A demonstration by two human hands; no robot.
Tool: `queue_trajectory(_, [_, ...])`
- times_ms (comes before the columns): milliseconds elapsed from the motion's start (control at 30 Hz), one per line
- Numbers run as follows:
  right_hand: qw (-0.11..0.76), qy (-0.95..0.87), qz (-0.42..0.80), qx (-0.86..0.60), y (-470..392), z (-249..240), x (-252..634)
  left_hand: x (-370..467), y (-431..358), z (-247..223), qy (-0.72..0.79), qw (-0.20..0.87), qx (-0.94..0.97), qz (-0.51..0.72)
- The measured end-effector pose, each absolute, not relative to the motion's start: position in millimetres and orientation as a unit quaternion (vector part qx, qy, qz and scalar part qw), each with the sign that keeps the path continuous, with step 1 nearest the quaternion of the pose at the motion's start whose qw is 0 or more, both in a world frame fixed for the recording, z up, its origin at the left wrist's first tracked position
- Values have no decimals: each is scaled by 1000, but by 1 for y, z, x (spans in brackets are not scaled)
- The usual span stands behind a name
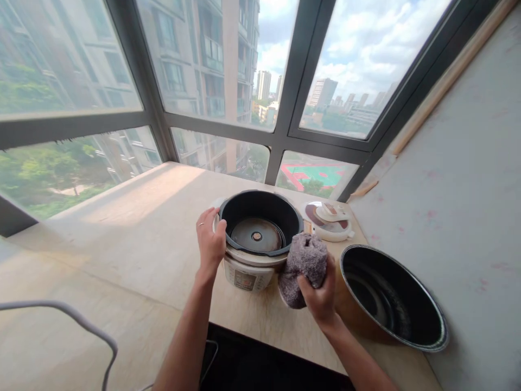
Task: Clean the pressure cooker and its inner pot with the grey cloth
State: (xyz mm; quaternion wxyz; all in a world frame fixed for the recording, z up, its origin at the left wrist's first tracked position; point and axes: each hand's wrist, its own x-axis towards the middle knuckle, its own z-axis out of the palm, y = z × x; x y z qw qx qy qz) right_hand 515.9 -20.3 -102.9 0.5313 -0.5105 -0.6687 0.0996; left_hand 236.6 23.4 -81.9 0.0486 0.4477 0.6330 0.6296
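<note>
An electric pressure cooker (246,271) stands upright on the pale counter, its lid off and its inner pot out. Inside, the round heating plate (264,234) shows at the bottom of the black cavity. My left hand (210,239) grips the cooker's left rim, fingers on the outer side. In my right hand (321,290) is a bunched grey-purple cleaning cloth (305,266), held by the cooker's right side; whether the cloth touches the cooker I cannot tell. The white and brown lid (329,220) lies behind it to the right.
A large inner pot (391,296) leans tilted at the right, its dark opening facing me, near the wall (459,206). A grey cable (77,315) curves across the lower left. Framed windows (228,125) border the marble-look counter (134,244) at the back.
</note>
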Motion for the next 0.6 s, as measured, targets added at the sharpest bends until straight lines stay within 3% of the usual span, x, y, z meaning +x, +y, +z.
queue_trajectory(167, [473, -743, 6, -473, -57, -146, 480, 237, 23, -83, 623, 81, 435, 645])
queue_trajectory(333, [397, -773, 13, -495, -51, -161, 481, 236, 22, -82, 626, 95, 432, 642])
queue_trajectory(400, [427, -737, 18, -524, -34, -167, 488, 236, 22, -82, 626, 93, 433, 642])
queue_trajectory(500, [566, -630, 42, -530, 0, -176, 499, 236, 22, -82, 627, 90, 431, 643])
queue_trajectory(600, [672, -550, 154, -471, 35, -175, 508, 237, 23, -82, 624, 86, 425, 650])
